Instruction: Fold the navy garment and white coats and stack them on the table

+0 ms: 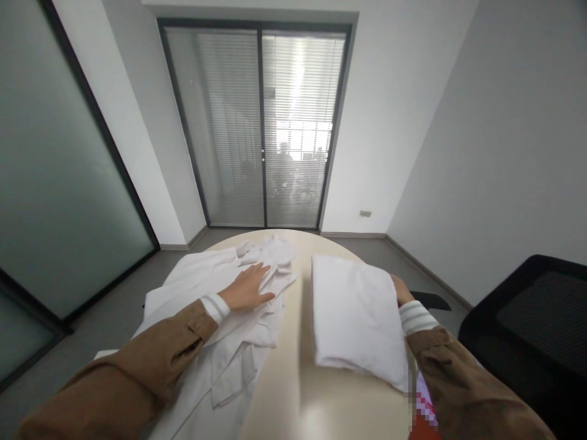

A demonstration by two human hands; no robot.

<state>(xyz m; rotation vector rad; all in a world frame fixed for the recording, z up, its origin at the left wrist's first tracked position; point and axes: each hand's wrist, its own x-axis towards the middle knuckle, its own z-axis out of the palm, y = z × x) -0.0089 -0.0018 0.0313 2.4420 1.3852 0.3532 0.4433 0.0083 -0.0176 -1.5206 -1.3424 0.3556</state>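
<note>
My left hand (247,287) lies palm down with its fingers spread on a rumpled white garment (202,275). That garment is loosely laid along the left side of the table, with creased folds and a cuff-like strip near its lower right. To the right is a folded white garment (355,315), a neat rectangular bundle that casts a shadow along its left side. At the bundle's right edge is my right hand (402,290), gripping it. Most of that hand's fingers are hidden behind the cloth.
The pale rounded table (279,391) shows bare between the two garments. A black mesh chair (532,318) stands at the right. Colourful items (424,403), partly blurred out, sit by the table's right edge. Ahead is a glass partition (261,128) with blinds.
</note>
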